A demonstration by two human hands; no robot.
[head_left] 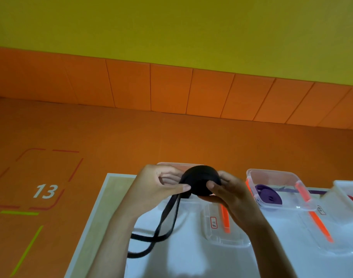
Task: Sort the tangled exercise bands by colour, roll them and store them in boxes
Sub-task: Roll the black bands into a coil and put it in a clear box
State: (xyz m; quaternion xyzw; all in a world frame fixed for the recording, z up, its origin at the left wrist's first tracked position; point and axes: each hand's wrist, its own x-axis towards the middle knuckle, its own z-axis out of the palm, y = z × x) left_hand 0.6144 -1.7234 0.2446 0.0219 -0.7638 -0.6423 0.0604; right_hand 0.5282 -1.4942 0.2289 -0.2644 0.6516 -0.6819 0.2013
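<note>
A black exercise band (pixel 199 180) is wound into a thick roll held above the white table (pixel 191 263). My right hand (pixel 229 194) grips the roll, thumb on its near face. My left hand (pixel 161 187) pinches the band's loose part where it leaves the roll. The free tail (pixel 163 223) hangs down and loops on the table. Behind the roll stands a clear box (pixel 171 164), mostly hidden. To the right, another clear box (pixel 278 189) holds a rolled purple band (pixel 269 196).
Two clear lids with orange clips lie on the table: one lid (pixel 223 227) under my right wrist, another lid (pixel 332 235) farther right. A white tray (pixel 346 189) with something red sits at the right edge. Orange floor with a "13" marking lies to the left.
</note>
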